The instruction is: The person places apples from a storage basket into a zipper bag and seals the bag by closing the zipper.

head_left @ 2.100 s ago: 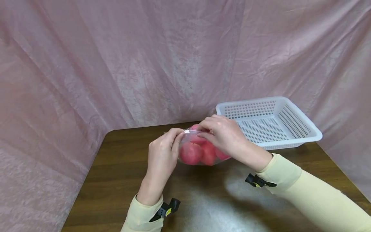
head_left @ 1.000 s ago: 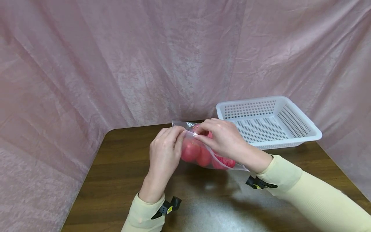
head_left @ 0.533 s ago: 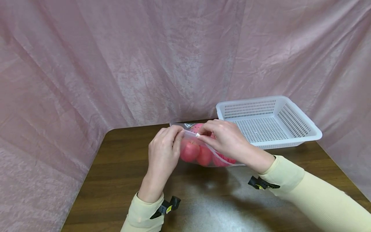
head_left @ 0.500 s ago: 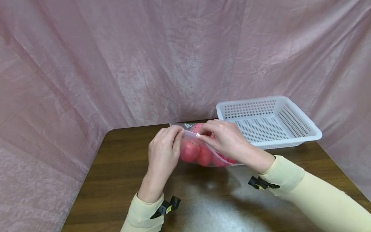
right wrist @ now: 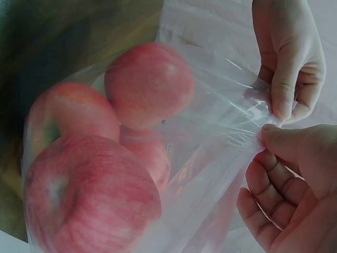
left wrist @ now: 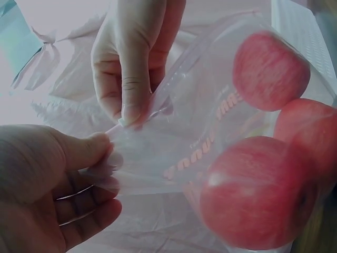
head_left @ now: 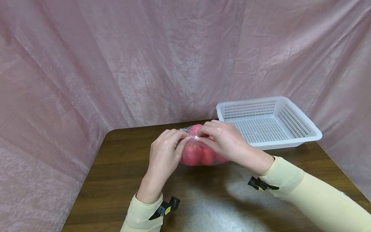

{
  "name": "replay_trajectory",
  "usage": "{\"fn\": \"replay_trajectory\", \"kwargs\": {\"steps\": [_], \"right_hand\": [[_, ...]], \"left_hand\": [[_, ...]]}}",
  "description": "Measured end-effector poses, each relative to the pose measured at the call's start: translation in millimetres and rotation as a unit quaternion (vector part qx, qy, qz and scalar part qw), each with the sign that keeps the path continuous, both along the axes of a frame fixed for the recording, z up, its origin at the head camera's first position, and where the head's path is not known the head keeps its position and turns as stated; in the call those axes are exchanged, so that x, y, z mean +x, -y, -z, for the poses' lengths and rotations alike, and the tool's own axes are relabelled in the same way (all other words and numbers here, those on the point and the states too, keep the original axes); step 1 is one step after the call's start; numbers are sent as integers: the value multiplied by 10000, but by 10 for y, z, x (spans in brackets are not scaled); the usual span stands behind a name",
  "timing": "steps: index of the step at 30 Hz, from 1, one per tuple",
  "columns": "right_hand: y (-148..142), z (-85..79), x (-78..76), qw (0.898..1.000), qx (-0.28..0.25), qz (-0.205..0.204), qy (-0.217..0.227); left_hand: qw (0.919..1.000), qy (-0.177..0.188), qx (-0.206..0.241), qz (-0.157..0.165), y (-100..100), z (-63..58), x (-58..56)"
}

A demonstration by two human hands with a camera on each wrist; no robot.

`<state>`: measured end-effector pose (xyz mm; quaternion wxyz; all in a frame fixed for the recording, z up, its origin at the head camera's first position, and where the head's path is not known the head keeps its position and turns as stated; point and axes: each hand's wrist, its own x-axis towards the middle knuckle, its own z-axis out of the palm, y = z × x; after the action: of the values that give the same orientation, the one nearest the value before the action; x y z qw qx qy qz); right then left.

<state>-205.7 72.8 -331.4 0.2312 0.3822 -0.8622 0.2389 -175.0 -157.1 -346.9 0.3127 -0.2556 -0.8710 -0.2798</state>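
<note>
A clear zip bag (left wrist: 179,142) with printed lettering holds several red apples (head_left: 192,154) low over the table. My left hand (head_left: 165,151) pinches one end of its zip edge between thumb and fingers. My right hand (head_left: 229,140) pinches the same edge a short way along, at a small white slider (left wrist: 122,122) under the thumb tip. In the right wrist view the film gathers in creases toward my right thumb (right wrist: 284,142), close beside the left hand's fingertips. Apples (right wrist: 92,195) fill the bag's lower end there. My right hand hides part of the bag in the head view.
A white perforated plastic basket (head_left: 301,140) stands at the back right of the wooden table (head_left: 121,180), just beyond my right hand. A pink cloth curtain (head_left: 162,64) hangs behind the table and along its sides. Black wrist straps (head_left: 159,211) sit over the sleeves.
Both hands have drawn closer together. The bag's zip edge, which slanted down to the right, now runs nearly level between them. The slider has shifted from beside the left hand to the right hand.
</note>
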Motion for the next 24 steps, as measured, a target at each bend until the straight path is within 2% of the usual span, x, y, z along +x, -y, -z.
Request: {"fn": "replay_trajectory", "kwargs": {"steps": [14, 24], "right_hand": [[-59, 34, 20, 9998, 71, 186, -26], [-135, 55, 14, 9995, 109, 288, 101]], "left_hand": [[9999, -63, 99, -125, 5, -6, -1], [9995, 104, 116, -283, 28, -17, -14]]}}
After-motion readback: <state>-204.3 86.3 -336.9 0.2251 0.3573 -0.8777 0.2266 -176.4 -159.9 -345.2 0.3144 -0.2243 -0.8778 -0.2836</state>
